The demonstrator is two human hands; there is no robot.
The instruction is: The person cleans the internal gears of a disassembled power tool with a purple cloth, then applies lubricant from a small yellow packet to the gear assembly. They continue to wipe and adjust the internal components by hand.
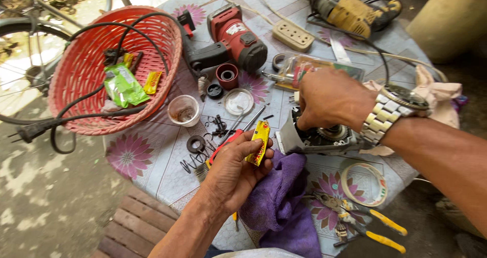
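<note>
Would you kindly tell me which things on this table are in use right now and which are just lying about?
In use:
- left hand holding a small yellow sachet
- right hand on the opened grey tool housing with its gear
- purple cloth beneath them

Lying about:
- red power tool
- red basket
- yellow drill
- tape roll
- yellow-handled pliers
- plastic cup

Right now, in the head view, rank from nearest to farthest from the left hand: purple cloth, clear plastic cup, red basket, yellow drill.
1. purple cloth, just right of the left hand
2. clear plastic cup, up-left
3. red basket, far left
4. yellow drill, top right
</note>
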